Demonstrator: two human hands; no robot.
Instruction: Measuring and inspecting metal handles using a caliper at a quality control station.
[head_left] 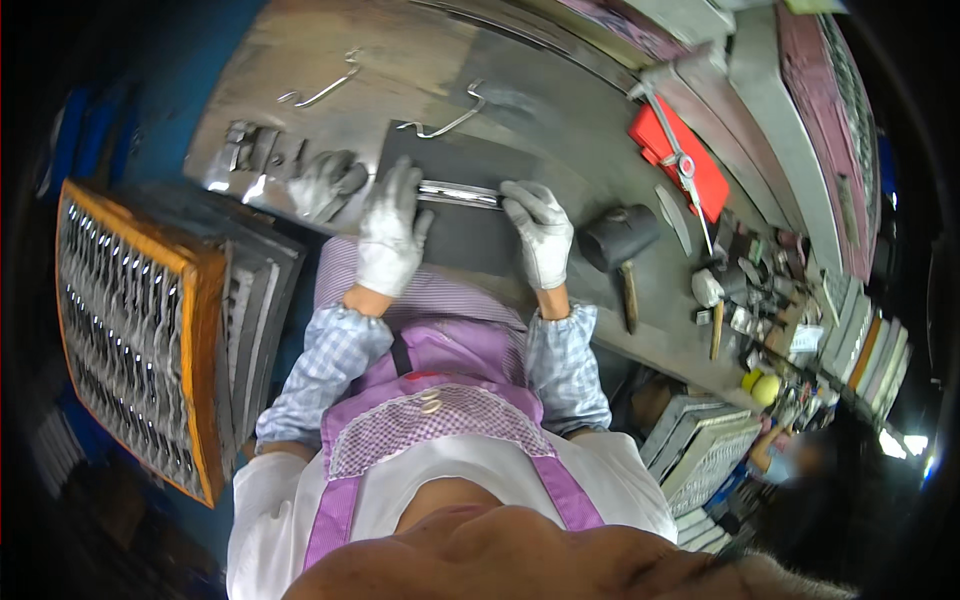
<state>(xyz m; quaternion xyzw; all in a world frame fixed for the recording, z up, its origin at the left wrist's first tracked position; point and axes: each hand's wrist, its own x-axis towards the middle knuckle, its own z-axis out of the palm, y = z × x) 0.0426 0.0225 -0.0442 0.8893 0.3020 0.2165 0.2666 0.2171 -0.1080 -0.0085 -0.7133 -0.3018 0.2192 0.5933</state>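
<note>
A shiny narrow metal bar (460, 195) lies crosswise over a black mat (470, 240) on the workbench in front of me. Both my hands wear white gloves. My left hand (390, 230) is at the bar's left end, fingers fairly straight and thumb set apart, with the end between them. At the other end, my right hand (542, 232) has its fingers bent round the bar's tip. A bent metal rod (450, 122) rests across the mat's far edge. Beside my left hand lies a loose grey-white glove (325, 186).
A second bent rod (325, 90) and small metal blocks (255, 146) are at the far left. Rightward are a black mallet (618, 240), calipers (684, 165) on a red case (655, 130), and a hammer (712, 300). An orange-framed rack (125, 335) of shiny parts stands left; another person (790, 455) is lower right.
</note>
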